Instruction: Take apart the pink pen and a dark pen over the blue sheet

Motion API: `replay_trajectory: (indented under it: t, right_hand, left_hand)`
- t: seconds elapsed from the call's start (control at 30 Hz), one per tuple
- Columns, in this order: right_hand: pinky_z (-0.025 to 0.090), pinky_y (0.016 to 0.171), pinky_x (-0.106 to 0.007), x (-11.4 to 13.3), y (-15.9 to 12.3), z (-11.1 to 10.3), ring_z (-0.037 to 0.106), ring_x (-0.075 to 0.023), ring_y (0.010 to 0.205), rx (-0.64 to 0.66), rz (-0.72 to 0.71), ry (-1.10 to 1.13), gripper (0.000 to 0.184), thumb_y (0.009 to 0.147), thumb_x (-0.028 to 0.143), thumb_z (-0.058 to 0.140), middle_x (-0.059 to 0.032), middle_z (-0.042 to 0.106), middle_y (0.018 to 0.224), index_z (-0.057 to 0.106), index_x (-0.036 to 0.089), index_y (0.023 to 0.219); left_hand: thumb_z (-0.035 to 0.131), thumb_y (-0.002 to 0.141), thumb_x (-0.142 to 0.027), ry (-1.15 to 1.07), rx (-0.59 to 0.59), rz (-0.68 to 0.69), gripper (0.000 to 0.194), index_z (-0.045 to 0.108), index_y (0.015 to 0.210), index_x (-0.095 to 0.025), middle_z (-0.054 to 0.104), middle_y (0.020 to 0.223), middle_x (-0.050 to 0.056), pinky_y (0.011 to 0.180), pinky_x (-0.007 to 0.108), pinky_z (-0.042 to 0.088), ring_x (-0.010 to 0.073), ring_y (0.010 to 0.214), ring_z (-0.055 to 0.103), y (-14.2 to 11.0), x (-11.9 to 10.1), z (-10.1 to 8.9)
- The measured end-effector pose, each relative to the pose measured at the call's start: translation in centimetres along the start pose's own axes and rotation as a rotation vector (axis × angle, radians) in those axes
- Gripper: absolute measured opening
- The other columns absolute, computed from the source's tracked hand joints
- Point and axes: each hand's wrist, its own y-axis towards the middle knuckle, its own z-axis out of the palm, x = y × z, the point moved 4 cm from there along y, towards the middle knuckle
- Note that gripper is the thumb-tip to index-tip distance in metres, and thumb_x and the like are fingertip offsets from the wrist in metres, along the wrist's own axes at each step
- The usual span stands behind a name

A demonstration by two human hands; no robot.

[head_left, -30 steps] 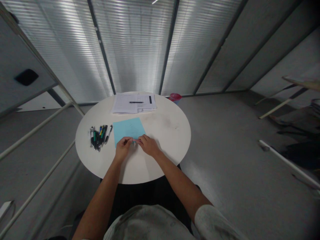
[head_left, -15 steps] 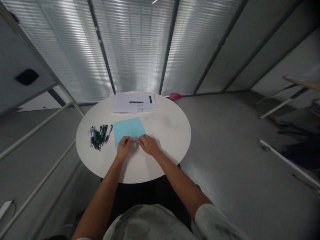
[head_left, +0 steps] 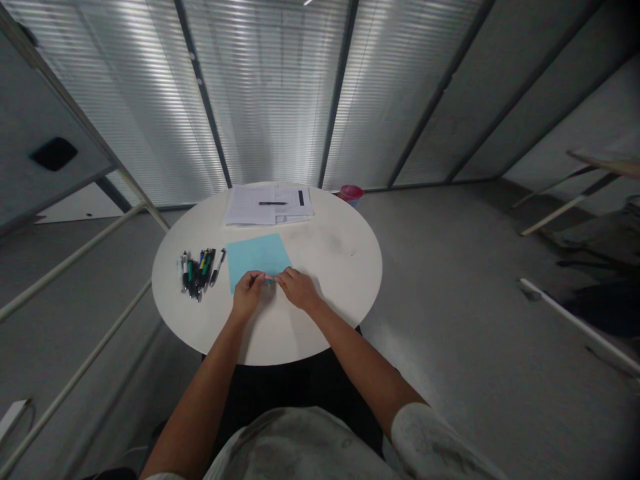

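A light-blue sheet of paper [head_left: 257,253] lies on the round white table [head_left: 335,287]. Over its near edge, my left hand [head_left: 247,290] is closed in a pinch, thumb against fingers. Facing it from the right, my right hand [head_left: 299,288] is pinched too. Between the fingertips of both hands runs a small, thin pinkish strip [head_left: 271,277]; its exact kind is too small to make out. Left of the sheet lies a loose pile of pens [head_left: 197,272], with one black-and-white pen [head_left: 218,267] closest to the paper.
Toward the table's far edge rest printed papers [head_left: 247,205] with a dark pen [head_left: 273,203] on top. Behind the table stands a red-rimmed bin [head_left: 351,193]. A whiteboard frame [head_left: 75,257] is at the left, and a wooden-legged piece of furniture [head_left: 575,210] at the right.
My right fingertips have shifted very slightly along the strip. Both hands otherwise keep their place over the sheet's near edge; pens and papers lie as before.
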Motion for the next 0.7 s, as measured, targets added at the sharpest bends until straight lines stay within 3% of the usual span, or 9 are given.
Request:
replay_trajectory:
  t: [0.17, 0.33, 0.5, 0.7]
  right_hand:
    - [0.046, 0.074, -0.028, -0.1, 0.0, -0.1, 0.063, -0.0185, 0.096, -0.002, 0.008, 0.055, 0.038, 0.101, 0.048, 0.038, -0.0084, 0.066, 0.11, 0.055, 0.019, 0.119]
    - [0.046, 0.075, -0.028, 0.0, 0.1, -0.1, 0.063, -0.0179, 0.097, 0.025, 0.012, 0.018, 0.038, 0.104, 0.038, 0.027, -0.0081, 0.066, 0.108, 0.061, 0.021, 0.112]
    - [0.047, 0.075, -0.029, -0.1, 0.1, -0.1, 0.064, -0.0193, 0.096, 0.012, 0.027, 0.06, 0.035, 0.1, 0.045, 0.041, -0.0073, 0.067, 0.111, 0.055, 0.019, 0.119]
    - [0.046, 0.077, -0.029, 0.0, 0.1, -0.1, 0.063, -0.0181, 0.095, 0.009, 0.011, -0.002, 0.037, 0.105, 0.036, 0.027, -0.0072, 0.067, 0.107, 0.061, 0.022, 0.111]
  left_hand:
    - [0.062, 0.081, -0.046, -0.069, -0.017, -0.012, 0.031, 0.067, 0.091, -0.017, 0.064, 0.073, 0.004, 0.058, 0.028, 0.044, 0.015, 0.064, 0.056, 0.0, 0.0, 0.0]
    - [0.064, 0.078, -0.048, -0.078, -0.038, -0.027, 0.032, 0.068, 0.087, -0.017, 0.062, 0.066, 0.003, 0.057, 0.028, 0.045, 0.0153, 0.062, 0.056, -0.1, -0.2, 0.0]
    - [0.063, 0.079, -0.049, -0.067, -0.037, -0.001, 0.034, 0.067, 0.09, -0.017, 0.063, 0.07, 0.002, 0.054, 0.027, 0.042, 0.013, 0.058, 0.053, 0.0, 0.2, -0.1]
    - [0.062, 0.081, -0.047, -0.047, -0.017, 0.004, 0.032, 0.068, 0.091, -0.017, 0.064, 0.075, 0.002, 0.053, 0.025, 0.038, 0.0109, 0.056, 0.047, 0.2, 0.8, 0.0]
